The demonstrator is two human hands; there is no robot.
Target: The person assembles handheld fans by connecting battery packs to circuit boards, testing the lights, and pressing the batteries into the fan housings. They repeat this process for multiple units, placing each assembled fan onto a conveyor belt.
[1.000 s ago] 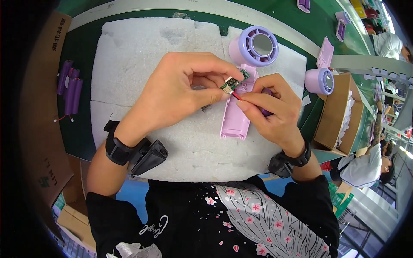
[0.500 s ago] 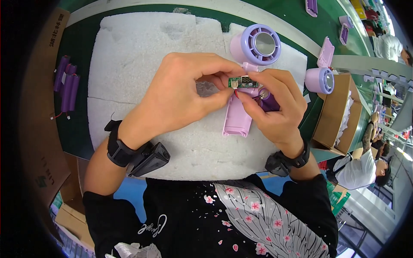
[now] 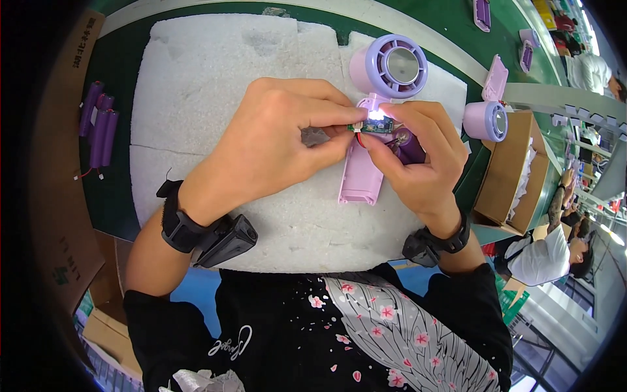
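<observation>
Left hand (image 3: 274, 147) and right hand (image 3: 418, 163) close together over the white foam pad (image 3: 215, 85) on the worktop (image 3: 140, 29). Fingers of both pinched on a small green circuit board (image 3: 373, 125), a tiny light glowing on it. Just under it, flat on the foam, a pink fan handle (image 3: 361, 176). Farther back, the round purple fan head (image 3: 392, 66). Far left, purple batteries (image 3: 98, 124).
</observation>
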